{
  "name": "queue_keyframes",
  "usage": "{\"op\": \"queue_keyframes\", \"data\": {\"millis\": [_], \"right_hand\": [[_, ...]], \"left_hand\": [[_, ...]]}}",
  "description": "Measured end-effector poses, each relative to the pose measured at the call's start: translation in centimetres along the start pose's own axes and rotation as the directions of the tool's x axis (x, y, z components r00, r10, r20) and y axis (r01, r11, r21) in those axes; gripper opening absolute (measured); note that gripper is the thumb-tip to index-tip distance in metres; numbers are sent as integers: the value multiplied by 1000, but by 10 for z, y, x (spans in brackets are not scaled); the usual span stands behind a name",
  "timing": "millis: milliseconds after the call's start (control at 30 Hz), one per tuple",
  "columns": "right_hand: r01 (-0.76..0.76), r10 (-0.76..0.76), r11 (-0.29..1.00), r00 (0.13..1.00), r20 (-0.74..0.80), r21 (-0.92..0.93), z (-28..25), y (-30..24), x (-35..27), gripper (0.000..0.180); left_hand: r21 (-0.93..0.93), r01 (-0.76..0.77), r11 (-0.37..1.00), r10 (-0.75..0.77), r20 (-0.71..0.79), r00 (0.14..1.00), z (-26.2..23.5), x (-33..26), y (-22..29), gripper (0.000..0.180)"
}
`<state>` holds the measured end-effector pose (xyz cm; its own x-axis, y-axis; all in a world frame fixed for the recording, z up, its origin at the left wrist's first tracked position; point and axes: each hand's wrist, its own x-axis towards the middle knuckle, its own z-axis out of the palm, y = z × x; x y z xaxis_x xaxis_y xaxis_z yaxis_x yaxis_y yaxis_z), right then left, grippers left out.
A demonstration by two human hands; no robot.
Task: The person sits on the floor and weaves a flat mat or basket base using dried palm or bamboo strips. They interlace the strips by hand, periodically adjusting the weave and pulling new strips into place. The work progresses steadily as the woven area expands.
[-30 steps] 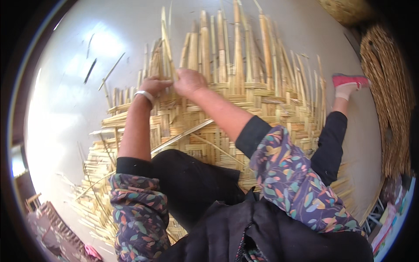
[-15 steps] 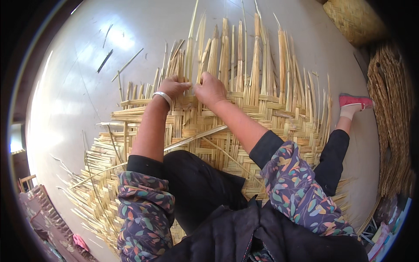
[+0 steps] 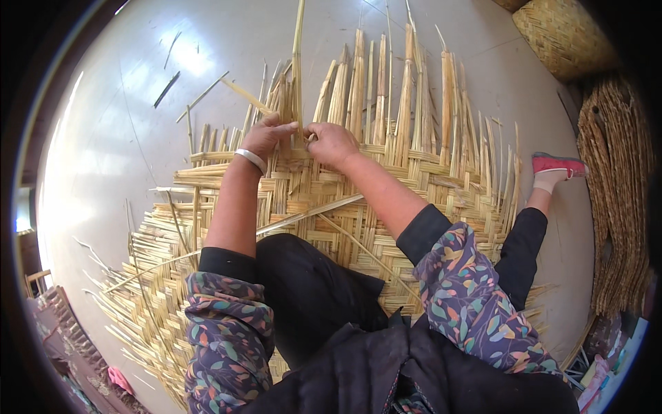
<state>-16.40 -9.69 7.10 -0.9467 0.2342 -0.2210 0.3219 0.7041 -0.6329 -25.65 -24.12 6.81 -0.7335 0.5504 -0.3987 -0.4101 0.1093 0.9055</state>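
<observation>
A half-woven mat of flattened pale-yellow reed strips (image 3: 310,186) lies under and in front of me, its loose ends standing out along the far edge. At that edge my left hand (image 3: 265,136), with a white bracelet at its wrist, is closed on a reed strip (image 3: 245,95) that slants up to the left. My right hand (image 3: 332,145) is pinched close beside it, just right of a tall upright reed stalk (image 3: 297,62). What the right fingertips hold is hidden by the hand. Both hands touch the mat's far edge, almost fingertip to fingertip.
Loose reed pieces (image 3: 166,90) lie on the grey floor at the far left. A long brown bundle of stalks (image 3: 614,200) and a woven basket-like roll (image 3: 562,38) stand at the right. My bent knee (image 3: 310,290) rests on the mat; a red shoe (image 3: 557,165) is at the right.
A strip that stood upright between my hands now leans to the left out of my left hand. Both hands stay at nearly the same place on the edge.
</observation>
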Motion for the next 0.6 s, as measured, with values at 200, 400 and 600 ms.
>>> {"op": "queue_keyframes", "data": {"millis": [200,400,600], "right_hand": [[-59,53,998,985,166,33,-8,-8,2,23],[-63,63,998,994,91,-2,-2,-6,-1,15],[-38,39,999,998,46,-10,1,-8,-4,10]], "left_hand": [[-36,-173,984,154,-307,939,-11,-5,-19,25],[277,-226,934,344,-530,775,-2,-21,-27,18],[415,-58,908,328,-620,713,0,-31,-34,16]]}}
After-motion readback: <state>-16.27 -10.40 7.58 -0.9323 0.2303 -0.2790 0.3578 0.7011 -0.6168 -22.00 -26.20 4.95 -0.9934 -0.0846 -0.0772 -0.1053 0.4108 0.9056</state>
